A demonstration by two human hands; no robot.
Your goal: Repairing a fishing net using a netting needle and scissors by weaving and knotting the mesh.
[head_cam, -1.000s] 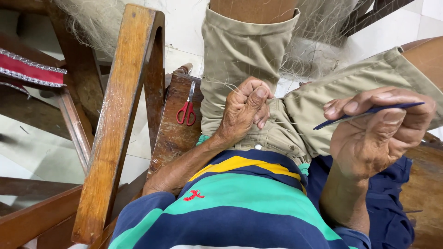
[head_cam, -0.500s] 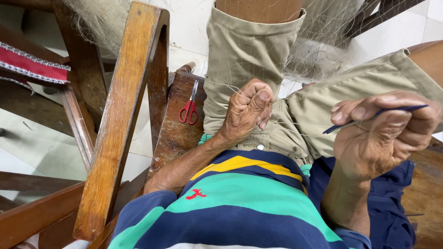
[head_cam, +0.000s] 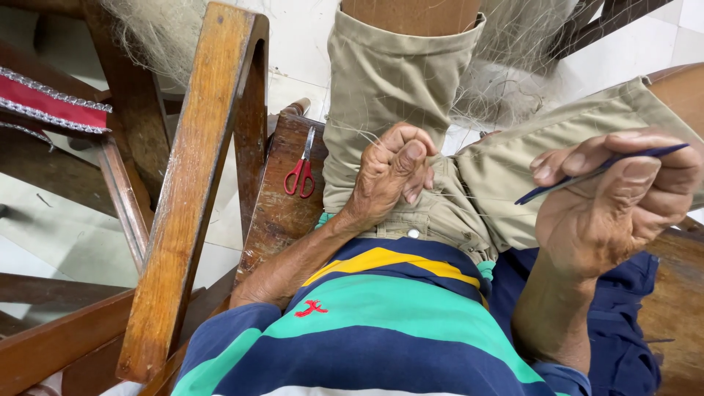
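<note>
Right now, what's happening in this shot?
A seated person is working on fine fishing net draped over their knees. The left hand is fisted on the net strands against the khaki shorts. The right hand holds a slim blue netting needle raised. Red-handled scissors lie unused on the wooden seat.

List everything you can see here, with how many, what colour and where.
netting needle: one, dark blue, in right hand
fishing net: one, pale, over the knees
scissors: one pair, red handles, on the wooden seat edge
chair arm: one, brown wood, at left
cushion: one, red, far left
blue cloth: one, at right
left hand: fist on the net strands
right hand: raised, pinching the needle
</note>
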